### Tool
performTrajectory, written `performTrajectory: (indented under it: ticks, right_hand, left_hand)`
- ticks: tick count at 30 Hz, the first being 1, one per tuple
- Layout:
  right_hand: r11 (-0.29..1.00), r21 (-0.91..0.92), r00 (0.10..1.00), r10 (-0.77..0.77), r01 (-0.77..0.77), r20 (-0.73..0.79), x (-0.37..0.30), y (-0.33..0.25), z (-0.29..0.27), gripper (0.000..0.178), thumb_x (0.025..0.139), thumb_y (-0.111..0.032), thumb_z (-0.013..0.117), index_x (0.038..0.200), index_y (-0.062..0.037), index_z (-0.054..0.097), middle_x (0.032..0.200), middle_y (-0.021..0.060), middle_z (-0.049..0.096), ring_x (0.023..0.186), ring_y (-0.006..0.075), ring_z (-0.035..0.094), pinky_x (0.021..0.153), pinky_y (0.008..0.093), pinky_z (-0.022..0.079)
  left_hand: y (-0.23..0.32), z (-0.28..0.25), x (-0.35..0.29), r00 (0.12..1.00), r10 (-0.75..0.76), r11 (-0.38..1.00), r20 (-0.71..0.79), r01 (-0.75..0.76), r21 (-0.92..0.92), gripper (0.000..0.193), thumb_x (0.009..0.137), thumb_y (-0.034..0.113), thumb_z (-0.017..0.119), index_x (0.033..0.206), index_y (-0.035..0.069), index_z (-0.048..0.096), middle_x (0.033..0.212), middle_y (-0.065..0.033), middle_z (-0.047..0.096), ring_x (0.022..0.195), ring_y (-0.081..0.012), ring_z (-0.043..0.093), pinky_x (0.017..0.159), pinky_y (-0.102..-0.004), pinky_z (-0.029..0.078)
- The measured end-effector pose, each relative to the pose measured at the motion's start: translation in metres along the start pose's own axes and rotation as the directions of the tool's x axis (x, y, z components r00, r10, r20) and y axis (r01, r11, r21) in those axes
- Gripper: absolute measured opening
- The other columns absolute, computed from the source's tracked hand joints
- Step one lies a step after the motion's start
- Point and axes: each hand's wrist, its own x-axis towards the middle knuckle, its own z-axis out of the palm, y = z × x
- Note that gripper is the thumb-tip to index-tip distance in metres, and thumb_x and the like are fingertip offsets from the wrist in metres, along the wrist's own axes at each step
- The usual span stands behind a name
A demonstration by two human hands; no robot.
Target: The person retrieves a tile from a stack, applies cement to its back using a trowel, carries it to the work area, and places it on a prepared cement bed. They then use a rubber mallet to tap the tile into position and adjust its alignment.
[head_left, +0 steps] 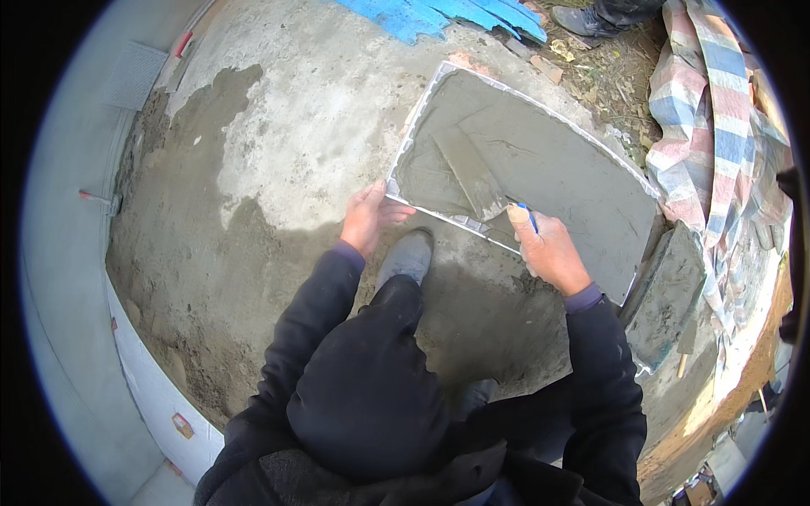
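Observation:
A large rectangular tile (521,91), its pale edges showing, lies tilted across the view under a layer of wet grey mortar (565,160). With my right hand (553,253) I grip the handle of a trowel. The flat, mortar-smeared trowel blade (469,173) rests on the mortar near the tile's left part. My left hand (367,221) holds the tile's near left corner, thumb at the top and the other fingers along the side facing me. What lies beneath the tile is hidden.
Right of the tile stands a mortar-coated tub (671,291), with a wooden-handled tool (685,347) beside it. Striped sheeting (704,110) hangs at the right. Blue sheet material (422,17) and another person's shoe (584,20) are at the far side. My shoe (408,255) is near the tile.

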Motion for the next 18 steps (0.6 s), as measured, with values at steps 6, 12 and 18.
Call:
performTrajectory:
  ticks: [6, 12, 18]
  right_hand:
    - [0.959, -0.197, 0.979, -0.196, 0.203, 0.055, -0.005, -0.018, 0.02, 0.069, 0.102, -0.057, 0.047, 0.078, 0.0064, 0.059, 0.077, 0.0312, 0.062, 0.079, 0.0523, 0.058, 0.072, 0.0533, 0.047]
    - [0.883, -0.408, 0.972, -0.226, 0.231, 0.062, -0.037, -0.011, 0.002, 0.059, 0.101, -0.052, 0.056, 0.078, 0.0025, 0.057, 0.068, 0.0271, 0.06, 0.069, 0.0486, 0.061, 0.064, 0.0523, 0.048]
    - [0.902, -0.426, 0.96, -0.179, 0.072, -0.217, -0.098, 0.003, 0.03, 0.048, 0.097, -0.045, 0.066, 0.081, -0.0019, 0.052, 0.06, 0.0199, 0.061, 0.054, 0.0401, 0.063, 0.049, 0.0455, 0.049]
  left_hand:
    - [0.004, -0.005, 0.0, 0.997, -0.027, 0.999, 0.069, 0.03, -0.029, 0.035, 0.11, 0.03, 0.045, 0.107, -0.003, 0.057, 0.099, -0.0238, 0.071, 0.096, -0.0373, 0.074, 0.074, -0.0357, 0.061]
    - [0.002, -0.005, 0.001, 0.996, -0.025, 0.999, 0.082, 0.028, -0.038, 0.037, 0.11, 0.029, 0.044, 0.117, -0.004, 0.059, 0.103, -0.022, 0.072, 0.092, -0.0313, 0.075, 0.077, -0.0336, 0.06]
    - [-0.002, -0.007, 0.002, 0.997, -0.01, 0.999, 0.07, 0.013, -0.042, 0.039, 0.11, 0.029, 0.046, 0.12, -0.007, 0.058, 0.107, -0.0259, 0.071, 0.097, -0.0363, 0.074, 0.079, -0.0375, 0.061]
